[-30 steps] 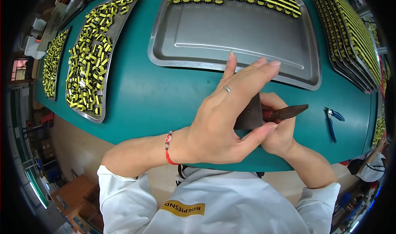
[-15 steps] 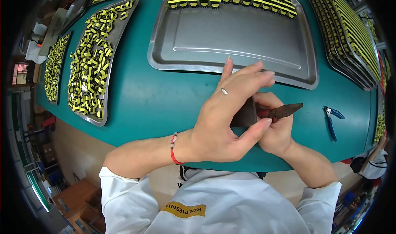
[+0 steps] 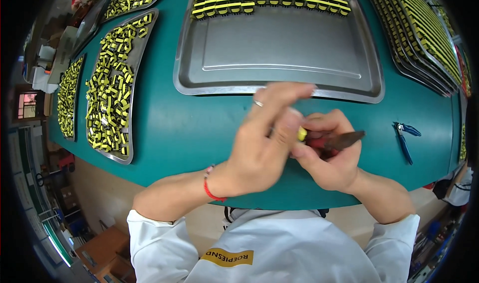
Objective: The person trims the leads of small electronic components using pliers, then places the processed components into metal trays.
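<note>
My right hand (image 3: 334, 155) is closed around a pair of pliers (image 3: 344, 141) with red handles. Their dark jaws point out to the right, past my fingers. A small yellow-and-black part (image 3: 302, 134) shows between my two hands, mostly hidden by fingers. My left hand (image 3: 259, 145), blurred by motion, curls around the part's left side with its thumb against it. Both hands are over the green table, in front of a metal tray (image 3: 279, 73). Rows of yellow-and-black parts (image 3: 269, 1) stand along the tray's far end.
To the left, metal trays hold heaps of loose yellow-and-black parts (image 3: 107, 98). A stack of filled trays (image 3: 419, 38) stands at the far right. Blue-handled cutters (image 3: 404, 141) lie on the green table (image 3: 164, 133) to the right of my hands.
The dark block that showed between my hands is no longer visible, and a yellow piece shows there now. My left hand's fingers have drawn in; the pliers stay in my right hand.
</note>
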